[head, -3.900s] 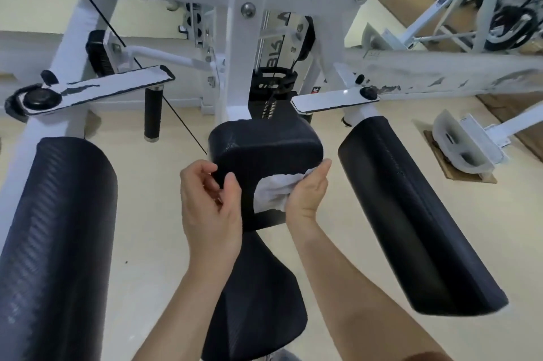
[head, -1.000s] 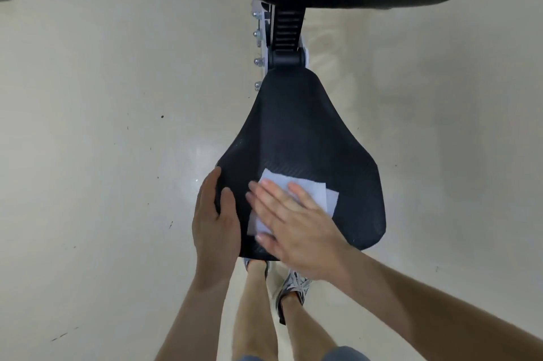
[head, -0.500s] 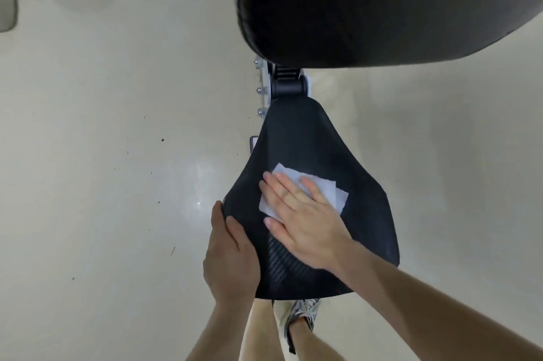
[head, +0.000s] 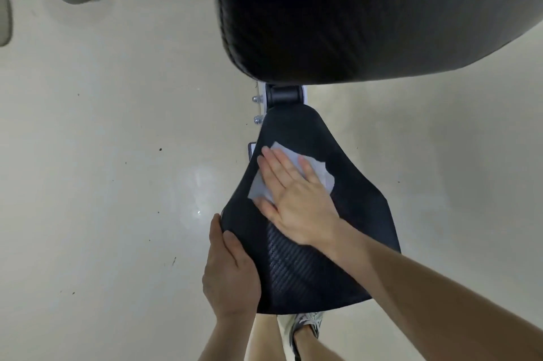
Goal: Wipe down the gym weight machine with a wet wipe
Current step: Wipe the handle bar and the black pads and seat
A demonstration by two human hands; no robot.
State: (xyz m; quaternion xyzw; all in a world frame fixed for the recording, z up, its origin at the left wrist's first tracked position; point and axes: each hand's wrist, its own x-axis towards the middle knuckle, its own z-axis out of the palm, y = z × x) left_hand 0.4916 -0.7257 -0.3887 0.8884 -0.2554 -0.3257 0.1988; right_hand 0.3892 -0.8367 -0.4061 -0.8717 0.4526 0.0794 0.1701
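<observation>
Nearest you, your sneaker (head: 305,322) shows under the rear edge of the black seat (head: 361,205). Your left hand (head: 230,275) grips the seat's left edge, thumb on top and fingers curled round it. Your right hand (head: 296,199) lies flat, fingers straight, pressing the white wet wipe (head: 321,174) onto the seat's narrower far part. Beyond, bolts (head: 258,108) flank the seat mount, beneath a large black pad (head: 352,14) above the pale floor (head: 102,155).

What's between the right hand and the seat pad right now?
The white wet wipe, flattened under the right hand on the seat pad, in the head view.
</observation>
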